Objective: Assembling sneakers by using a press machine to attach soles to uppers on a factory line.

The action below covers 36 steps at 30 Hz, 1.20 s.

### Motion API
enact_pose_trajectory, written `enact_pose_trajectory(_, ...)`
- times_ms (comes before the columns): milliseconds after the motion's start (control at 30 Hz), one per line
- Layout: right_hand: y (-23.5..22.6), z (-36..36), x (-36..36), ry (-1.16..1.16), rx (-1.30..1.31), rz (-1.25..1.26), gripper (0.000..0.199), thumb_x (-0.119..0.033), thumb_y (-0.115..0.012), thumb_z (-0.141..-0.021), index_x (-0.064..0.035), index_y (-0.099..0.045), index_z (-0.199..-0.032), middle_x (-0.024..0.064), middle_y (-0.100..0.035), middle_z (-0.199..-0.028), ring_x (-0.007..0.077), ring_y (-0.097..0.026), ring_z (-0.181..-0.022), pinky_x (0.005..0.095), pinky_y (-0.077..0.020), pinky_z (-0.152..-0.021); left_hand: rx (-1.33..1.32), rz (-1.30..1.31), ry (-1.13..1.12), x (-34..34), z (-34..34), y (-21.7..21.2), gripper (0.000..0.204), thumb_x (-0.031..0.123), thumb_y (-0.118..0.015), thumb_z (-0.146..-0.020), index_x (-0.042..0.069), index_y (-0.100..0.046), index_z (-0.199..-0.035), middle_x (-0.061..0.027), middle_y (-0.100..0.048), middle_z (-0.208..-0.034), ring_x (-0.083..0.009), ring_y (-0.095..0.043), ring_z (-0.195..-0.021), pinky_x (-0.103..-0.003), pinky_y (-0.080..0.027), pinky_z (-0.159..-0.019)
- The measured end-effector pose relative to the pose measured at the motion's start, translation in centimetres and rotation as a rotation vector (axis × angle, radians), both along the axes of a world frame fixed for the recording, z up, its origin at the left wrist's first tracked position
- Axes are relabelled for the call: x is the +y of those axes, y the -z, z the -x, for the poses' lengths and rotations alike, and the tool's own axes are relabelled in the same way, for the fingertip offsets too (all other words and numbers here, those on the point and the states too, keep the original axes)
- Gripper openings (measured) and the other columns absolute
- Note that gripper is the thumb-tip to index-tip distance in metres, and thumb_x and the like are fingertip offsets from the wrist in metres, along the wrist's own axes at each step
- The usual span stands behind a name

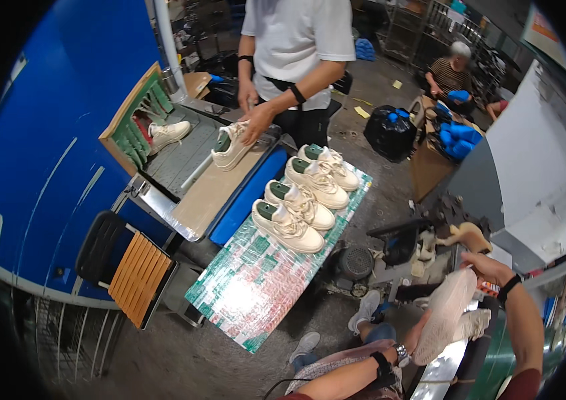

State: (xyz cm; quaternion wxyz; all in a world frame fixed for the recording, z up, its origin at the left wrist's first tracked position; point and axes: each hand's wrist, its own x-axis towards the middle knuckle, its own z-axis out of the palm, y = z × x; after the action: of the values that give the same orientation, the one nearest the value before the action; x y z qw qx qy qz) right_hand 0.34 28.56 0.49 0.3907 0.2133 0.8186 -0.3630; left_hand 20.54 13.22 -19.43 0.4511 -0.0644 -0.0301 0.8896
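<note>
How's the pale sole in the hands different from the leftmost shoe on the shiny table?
The pale sole shows its patterned underside; the leftmost shoe stands upright, laces showing. The left hand and right hand hold the pale sole; no hand touches the leftmost shoe. The pale sole looks pinker, the leftmost shoe creamier. Both are light-coloured.
</note>
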Motion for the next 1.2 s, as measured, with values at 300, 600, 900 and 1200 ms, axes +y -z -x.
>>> enact_pose_trajectory(300,8.8,5.3,-0.2,-0.221,-0.773,-0.187,0.036,-0.042,-0.059,-0.096,-0.0073,-0.069,-0.092,0.0026,-0.070,-0.078,0.0152,-0.067,-0.072,0.0329,-0.0548,-0.072,0.000,0.113,0.116,-0.9,0.6,-0.1,0.079,0.068,-0.049,-0.096,0.003,-0.053,-0.141,-0.0115,-0.064,-0.130,-0.0197,-0.063,-0.111,-0.034,-0.051,-0.092)
enact_pose_trajectory(600,6.4,3.2,-0.8,-0.267,-0.510,-0.276,0.026,-0.031,-0.059,-0.094,-0.0080,-0.071,-0.094,0.0081,-0.072,-0.081,0.0194,-0.069,-0.072,0.0364,-0.0551,-0.069,0.832,1.577,-0.307,-8.0,-0.6,-10.1,0.077,0.060,-0.070,-0.083,0.003,-0.055,-0.133,-0.0243,-0.071,-0.105,-0.0386,-0.071,-0.095,-0.044,-0.057,-0.082)
enact_pose_trajectory(900,5.4,2.8,-0.4,-0.582,-0.144,-0.475,0.027,-0.028,-0.054,-0.095,-0.0066,-0.070,-0.098,0.0134,-0.073,-0.087,0.0265,-0.071,-0.080,0.0410,-0.0548,-0.073,0.907,1.547,-0.624,-8.8,-0.8,-9.0,0.065,0.042,-0.080,-0.081,-0.004,-0.062,-0.124,-0.0262,-0.071,-0.104,-0.0384,-0.071,-0.094,-0.042,-0.058,-0.079)
enact_pose_trajectory(1200,2.7,-2.8,1.1,-1.181,0.228,-0.692,0.038,-0.027,-0.046,-0.097,0.0019,-0.068,-0.105,0.0302,-0.069,-0.105,0.0422,-0.069,-0.100,0.0491,-0.0523,-0.088,1.136,1.467,-0.839,-10.7,-2.5,-7.3,0.071,0.041,-0.082,-0.078,-0.005,-0.060,-0.127,-0.0257,-0.071,-0.105,-0.0361,-0.073,-0.092,-0.038,-0.059,-0.081)
